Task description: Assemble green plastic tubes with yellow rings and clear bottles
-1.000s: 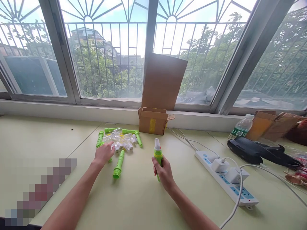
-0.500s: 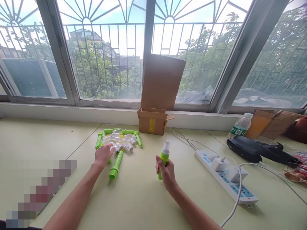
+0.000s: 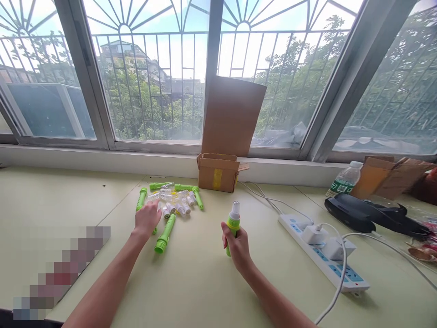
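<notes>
Green tube (image 3: 233,223) now leans right in right fingers (image 3: 227,230).

Lane is lying open between nearest loose green tube (image 3: 165,234) and right hand (image 3: 239,247), running toward far edge of desk (image 3: 198,282); cardboard box (image 3: 215,176) is blocking it there. Toward right edge, power strip (image 3: 319,253) (white cable (image 3: 344,257) crossing over) is obstructing.
</notes>
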### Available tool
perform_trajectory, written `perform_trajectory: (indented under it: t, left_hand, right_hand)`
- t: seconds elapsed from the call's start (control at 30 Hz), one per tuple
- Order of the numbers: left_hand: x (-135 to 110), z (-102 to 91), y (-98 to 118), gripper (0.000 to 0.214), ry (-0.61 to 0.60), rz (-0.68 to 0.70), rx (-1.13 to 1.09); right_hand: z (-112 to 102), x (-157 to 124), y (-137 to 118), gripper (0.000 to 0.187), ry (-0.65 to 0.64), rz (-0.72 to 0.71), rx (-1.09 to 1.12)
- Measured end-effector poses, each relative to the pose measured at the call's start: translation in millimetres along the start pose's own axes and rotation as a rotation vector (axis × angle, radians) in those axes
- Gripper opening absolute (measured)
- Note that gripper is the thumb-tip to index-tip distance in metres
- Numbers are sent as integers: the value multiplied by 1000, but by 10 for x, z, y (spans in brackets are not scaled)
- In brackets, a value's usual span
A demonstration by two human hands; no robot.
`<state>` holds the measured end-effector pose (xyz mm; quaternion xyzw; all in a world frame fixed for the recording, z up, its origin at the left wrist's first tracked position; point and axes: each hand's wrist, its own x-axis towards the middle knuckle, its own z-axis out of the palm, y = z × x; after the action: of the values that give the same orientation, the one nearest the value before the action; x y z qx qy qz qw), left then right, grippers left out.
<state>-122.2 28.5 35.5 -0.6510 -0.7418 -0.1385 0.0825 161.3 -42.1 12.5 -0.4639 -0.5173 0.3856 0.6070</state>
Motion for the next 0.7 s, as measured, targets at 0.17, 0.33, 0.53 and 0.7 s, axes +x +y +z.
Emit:
perform_trajectory:
  t: [0.17,0.33,0.53,0.7]
  left_hand:
    - [-9,-38,-10,35,96,-58,-93]
    - [11,-118,-14,37,122,-213,-513]
    - [-66,-237,191,37,-147,-318,-1544]
    - [-265,-426,570,47,-474,-247,-1986]
  right_hand:
    - [-7,7,14,45,6,-2,-16]
    - [-2,5,24,44,-8,8,-9]
    - [12,10,26,44,-22,26,-14]
    - [18,27,55,45,-37,45,-15]
